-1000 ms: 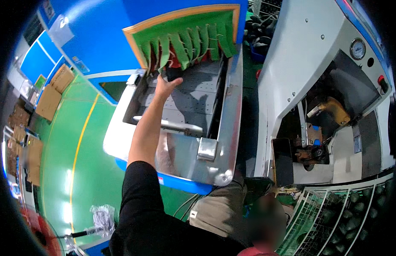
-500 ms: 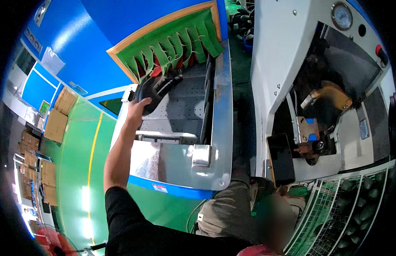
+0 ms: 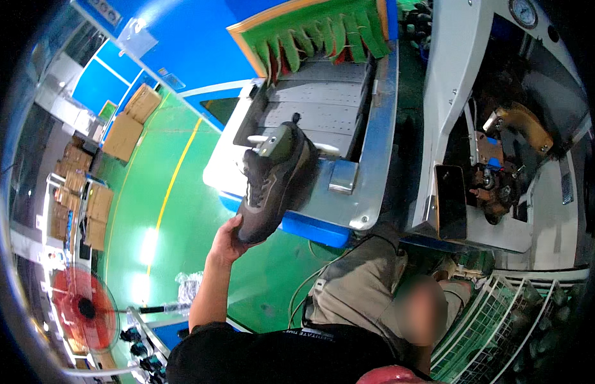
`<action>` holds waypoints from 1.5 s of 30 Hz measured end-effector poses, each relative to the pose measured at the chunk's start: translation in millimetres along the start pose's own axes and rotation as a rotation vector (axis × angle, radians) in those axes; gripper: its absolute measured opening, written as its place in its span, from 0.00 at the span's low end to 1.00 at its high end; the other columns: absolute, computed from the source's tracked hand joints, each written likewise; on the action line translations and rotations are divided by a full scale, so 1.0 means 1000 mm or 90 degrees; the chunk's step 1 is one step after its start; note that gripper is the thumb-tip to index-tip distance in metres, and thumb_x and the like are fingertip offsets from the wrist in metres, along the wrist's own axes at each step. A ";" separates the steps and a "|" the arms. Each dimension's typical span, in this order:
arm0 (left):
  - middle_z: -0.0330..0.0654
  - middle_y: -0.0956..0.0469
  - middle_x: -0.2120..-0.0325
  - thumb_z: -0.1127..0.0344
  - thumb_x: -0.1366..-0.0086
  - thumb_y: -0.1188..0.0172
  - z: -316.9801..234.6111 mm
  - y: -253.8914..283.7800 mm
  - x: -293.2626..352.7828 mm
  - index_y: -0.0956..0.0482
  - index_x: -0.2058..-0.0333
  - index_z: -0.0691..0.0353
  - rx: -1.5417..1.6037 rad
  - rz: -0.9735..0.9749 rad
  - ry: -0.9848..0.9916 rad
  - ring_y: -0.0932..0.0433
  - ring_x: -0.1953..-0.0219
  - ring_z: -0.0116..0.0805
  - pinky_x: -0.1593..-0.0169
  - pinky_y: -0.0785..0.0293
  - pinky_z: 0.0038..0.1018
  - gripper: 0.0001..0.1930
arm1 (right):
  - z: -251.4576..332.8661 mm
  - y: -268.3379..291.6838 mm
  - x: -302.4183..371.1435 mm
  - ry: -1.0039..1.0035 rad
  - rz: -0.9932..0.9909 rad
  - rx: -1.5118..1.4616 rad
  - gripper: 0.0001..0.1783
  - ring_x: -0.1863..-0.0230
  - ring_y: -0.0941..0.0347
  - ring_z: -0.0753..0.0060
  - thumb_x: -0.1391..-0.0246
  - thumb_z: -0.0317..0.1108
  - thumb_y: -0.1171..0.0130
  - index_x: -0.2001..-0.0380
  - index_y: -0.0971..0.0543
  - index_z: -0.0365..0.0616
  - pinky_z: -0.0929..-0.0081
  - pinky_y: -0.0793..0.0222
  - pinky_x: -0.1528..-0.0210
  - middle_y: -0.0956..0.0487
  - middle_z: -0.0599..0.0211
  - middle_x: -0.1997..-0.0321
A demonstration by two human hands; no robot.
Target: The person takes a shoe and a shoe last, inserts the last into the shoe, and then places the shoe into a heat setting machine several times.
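Observation:
My left hand point(image 3: 228, 238) grips a dark grey-brown sneaker point(image 3: 269, 195) by its toe end. An olive-green shoe last point(image 3: 278, 142) fills the sneaker's opening. Its heel end points away from me, over the near end of a blue machine's perforated metal conveyor point(image 3: 310, 105). The sneaker hides part of that metal edge. Low on the right, my right hand point(image 3: 422, 310) lies in a blurred patch beside trousered legs, so its fingers and anything in them cannot be made out.
Green and red strip flaps point(image 3: 320, 41) hang in the machine's wood-framed opening. On the right stands a white machine with a gauge point(image 3: 523, 13) and a phone point(image 3: 450, 201) on its front. A wire rack point(image 3: 483, 326) holds dark lasts. A red fan point(image 3: 85, 308) is at lower left.
My left hand has drawn the sneaker back from near the flaps toward me, so it now stands over the conveyor's near edge. The view has shifted left.

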State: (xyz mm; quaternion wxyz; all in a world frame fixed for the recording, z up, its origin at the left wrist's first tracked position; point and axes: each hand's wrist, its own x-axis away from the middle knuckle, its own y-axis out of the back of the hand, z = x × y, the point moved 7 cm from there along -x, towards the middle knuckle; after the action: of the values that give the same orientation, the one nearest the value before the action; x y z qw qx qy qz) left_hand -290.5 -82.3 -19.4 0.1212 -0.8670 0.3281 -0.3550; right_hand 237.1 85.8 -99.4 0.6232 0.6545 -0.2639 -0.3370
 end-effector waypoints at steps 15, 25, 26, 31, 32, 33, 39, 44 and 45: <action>0.56 0.20 0.57 0.52 0.50 0.27 -0.079 -0.146 -0.048 0.29 0.50 0.70 -0.646 -0.315 -0.526 0.19 0.54 0.50 0.47 0.26 0.39 0.35 | 0.026 0.012 -0.015 -0.164 0.287 -0.074 0.21 0.46 0.28 0.67 0.33 0.41 0.50 0.41 0.29 0.44 0.71 0.31 0.42 0.25 0.63 0.46; 0.40 0.20 0.57 0.76 0.42 0.32 -0.084 -0.160 -0.045 0.25 0.49 0.63 -0.362 0.040 -0.522 0.22 0.58 0.28 0.52 0.22 0.27 0.22 | -0.010 -0.064 0.017 -0.128 0.124 -0.206 0.18 0.50 0.26 0.66 0.33 0.38 0.50 0.46 0.26 0.42 0.69 0.30 0.45 0.23 0.61 0.51; 0.41 0.20 0.57 0.77 0.42 0.33 -0.083 -0.163 -0.045 0.25 0.50 0.64 -0.318 0.059 -0.527 0.21 0.59 0.28 0.54 0.22 0.26 0.20 | -0.014 -0.073 0.020 -0.141 0.122 -0.237 0.17 0.51 0.26 0.66 0.33 0.38 0.50 0.46 0.26 0.41 0.69 0.30 0.45 0.23 0.61 0.51; 0.48 0.23 0.48 0.82 0.41 0.38 -0.083 -0.155 -0.047 0.24 0.59 0.65 -0.199 0.106 -0.601 0.22 0.55 0.32 0.53 0.21 0.27 0.12 | -0.021 -0.125 0.029 -0.170 0.190 -0.406 0.16 0.52 0.25 0.65 0.34 0.36 0.50 0.49 0.25 0.41 0.68 0.29 0.47 0.22 0.60 0.53; 0.49 0.23 0.46 0.82 0.42 0.38 -0.087 -0.154 -0.048 0.24 0.60 0.65 -0.209 0.112 -0.620 0.23 0.53 0.32 0.52 0.21 0.28 0.11 | -0.021 -0.133 0.028 -0.122 0.202 -0.318 0.15 0.53 0.25 0.65 0.34 0.36 0.50 0.49 0.25 0.40 0.68 0.29 0.47 0.22 0.60 0.54; 0.51 0.24 0.46 0.84 0.44 0.40 -0.087 -0.151 -0.049 0.24 0.64 0.65 -0.176 0.129 -0.589 0.23 0.50 0.35 0.46 0.23 0.33 0.10 | -0.020 -0.140 0.028 -0.075 0.209 -0.230 0.15 0.53 0.25 0.64 0.34 0.35 0.50 0.49 0.25 0.40 0.68 0.29 0.46 0.22 0.60 0.55; 0.55 0.23 0.49 0.82 0.47 0.39 -0.085 -0.141 -0.052 0.30 0.47 0.67 -0.149 0.053 -0.568 0.22 0.49 0.42 0.42 0.27 0.36 0.26 | -0.014 -0.161 0.038 0.189 0.025 0.420 0.12 0.57 0.26 0.67 0.33 0.35 0.50 0.52 0.24 0.43 0.71 0.29 0.49 0.23 0.65 0.59; 0.56 0.32 0.43 0.68 0.45 0.27 -0.085 -0.151 -0.050 0.48 0.37 0.72 -0.500 -0.115 -0.653 0.29 0.43 0.46 0.38 0.32 0.36 0.45 | 0.007 -0.108 0.018 0.201 -0.046 0.677 0.12 0.57 0.27 0.71 0.32 0.37 0.51 0.51 0.25 0.45 0.74 0.30 0.50 0.24 0.67 0.57; 0.57 0.29 0.45 0.61 0.49 0.22 -0.082 -0.151 -0.057 0.43 0.39 0.75 -0.526 -0.100 -0.584 0.27 0.45 0.46 0.40 0.31 0.34 0.47 | 0.014 -0.090 0.011 0.192 -0.052 0.712 0.12 0.56 0.27 0.72 0.31 0.37 0.51 0.50 0.25 0.45 0.74 0.30 0.50 0.24 0.67 0.57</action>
State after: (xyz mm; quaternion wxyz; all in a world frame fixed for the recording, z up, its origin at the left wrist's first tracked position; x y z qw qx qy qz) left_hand -305.0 70.9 76.3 -0.1225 -0.9280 0.2881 0.2019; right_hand 226.4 76.5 -190.2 0.1997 0.9348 -0.2845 -0.0729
